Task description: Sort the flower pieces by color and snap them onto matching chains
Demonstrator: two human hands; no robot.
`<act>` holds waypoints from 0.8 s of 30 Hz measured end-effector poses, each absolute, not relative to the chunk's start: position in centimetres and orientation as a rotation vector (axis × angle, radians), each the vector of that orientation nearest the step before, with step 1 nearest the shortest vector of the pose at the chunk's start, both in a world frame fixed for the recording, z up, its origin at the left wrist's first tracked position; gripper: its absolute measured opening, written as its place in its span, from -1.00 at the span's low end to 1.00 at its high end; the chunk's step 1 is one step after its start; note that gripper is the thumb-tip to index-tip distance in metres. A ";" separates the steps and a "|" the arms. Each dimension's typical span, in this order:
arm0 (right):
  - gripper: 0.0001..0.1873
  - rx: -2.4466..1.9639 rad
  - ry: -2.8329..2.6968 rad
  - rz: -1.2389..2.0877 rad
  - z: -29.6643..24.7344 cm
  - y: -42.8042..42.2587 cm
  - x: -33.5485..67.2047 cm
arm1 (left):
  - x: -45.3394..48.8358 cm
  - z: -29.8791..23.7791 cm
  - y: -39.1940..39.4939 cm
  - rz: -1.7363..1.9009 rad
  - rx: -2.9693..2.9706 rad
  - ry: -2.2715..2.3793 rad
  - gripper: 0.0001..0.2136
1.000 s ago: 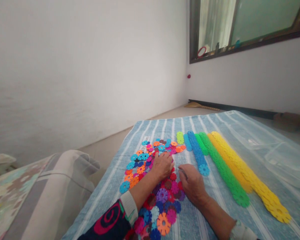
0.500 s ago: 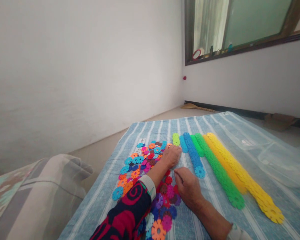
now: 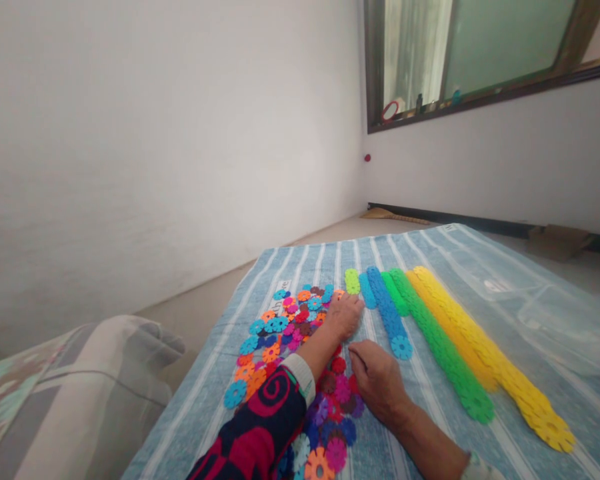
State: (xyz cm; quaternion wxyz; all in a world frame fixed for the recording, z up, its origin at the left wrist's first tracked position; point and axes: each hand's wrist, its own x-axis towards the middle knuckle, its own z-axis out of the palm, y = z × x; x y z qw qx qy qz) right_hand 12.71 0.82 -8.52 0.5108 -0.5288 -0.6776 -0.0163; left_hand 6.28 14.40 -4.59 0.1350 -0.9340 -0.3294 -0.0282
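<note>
My left hand (image 3: 345,316) reaches across the pile of flower-shaped plastic discs (image 3: 271,352), palm down, at the pile's right edge. Its fingers bend down just below a short lime-green row of discs (image 3: 352,281); what is under the fingertips is hidden. Closer to me, my right hand (image 3: 377,375) is closed, thumb against curled fingers, beside the pile. Whatever it may hold cannot be seen. To the right of both hands lie overlapping rows of discs: blue (image 3: 387,309), green (image 3: 443,347) and yellow (image 3: 495,360), with shorter light-blue, green and orange-yellow rows alongside.
A blue-and-white striped cloth (image 3: 180,407) covers the table. Clear plastic sheeting (image 3: 555,320) lies on its right side. At left stands something draped in grey striped fabric (image 3: 105,380). A white wall (image 3: 180,133) and a window (image 3: 500,47) are beyond.
The view has shifted slightly. My left hand's fingers have moved a little at the same spot by the lime-green row; my right hand stays curled in place.
</note>
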 end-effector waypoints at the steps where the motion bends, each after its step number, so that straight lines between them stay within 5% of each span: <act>1: -0.73 -1.277 -1.636 -0.036 -8.5 0.8 12.7 | 6.1 -4.5 14.2 -0.066 -2.698 -0.971 -0.79; 11: -0.71 -1.296 -1.639 -0.077 -8.7 1.1 12.6 | 1.5 -2.8 11.2 -0.055 -2.701 -0.997 -0.82; 24: -0.73 -1.285 -1.641 -0.067 -8.5 1.1 12.7 | 1.7 -0.4 18.1 0.001 -2.491 -1.768 -0.82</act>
